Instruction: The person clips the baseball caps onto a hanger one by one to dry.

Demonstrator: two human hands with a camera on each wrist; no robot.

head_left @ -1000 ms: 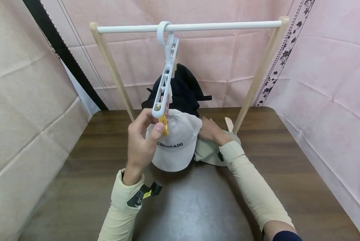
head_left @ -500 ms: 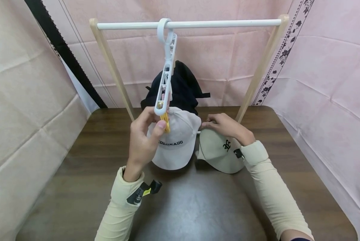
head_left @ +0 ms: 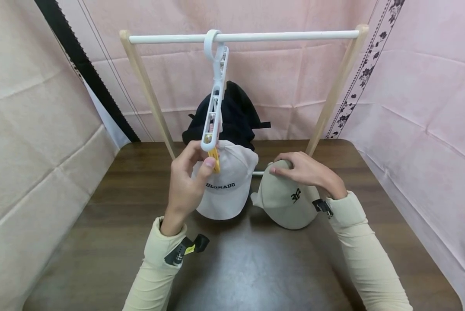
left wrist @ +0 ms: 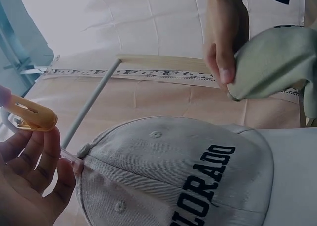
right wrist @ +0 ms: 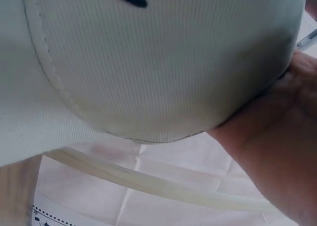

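My left hand [head_left: 183, 185] pinches a yellow clothespin [head_left: 214, 160] at the near end of a pale blue hanger [head_left: 214, 110]. Below the hanger is a white cap [head_left: 224, 203] lettered COLORADO; a pinkish clip [left wrist: 73, 160] meets its crown in the left wrist view. To its right, my right hand [head_left: 310, 172] grips a pale green cap [head_left: 281, 194] by the top of the crown, brim tilted down towards me. Dark embroidery marks the cap's front. In the right wrist view the cap [right wrist: 163, 77] hides most of the fingers.
A rack with a white bar [head_left: 287, 36] and wooden legs [head_left: 335, 86] carries the hanger. Behind the white cap hangs dark headwear [head_left: 238, 114]. A lower white rod [head_left: 257, 173] crosses between the caps. The brown table [head_left: 232, 268] lies beneath, with pink cloth [head_left: 279, 73] behind.
My right hand has drawn the green cap out from beside the white cap, rightwards and nearer to me, and its crown now faces up more. The left hand has barely moved.
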